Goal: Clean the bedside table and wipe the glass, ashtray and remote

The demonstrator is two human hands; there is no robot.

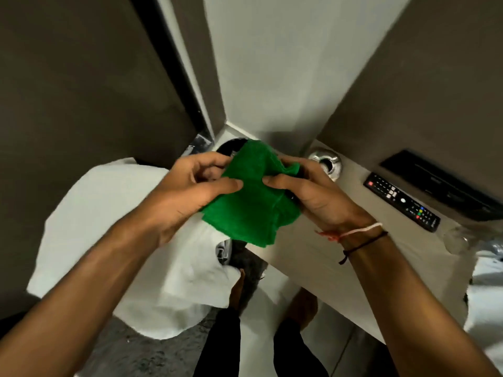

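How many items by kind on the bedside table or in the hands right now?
Green cloth, held by the left hand and right hand: 1
Dark object wrapped in the cloth, can't identify: 1
Silver ashtray: 1
Black remote: 1
Black flat box against the wall: 1
Clear plastic item, blurred, at the table's right edge: 1
Total: 6

A white plastic bag (114,235) billows open at lower left, standing on dark speckled carpet (141,352) against a brown wall panel (68,91). A pale wall strip (272,63) runs down the centre — flanked at right by a second brown panel (435,77). A flat black device (446,183) lies along that panel's foot; white bedding (487,295) edges the far right.
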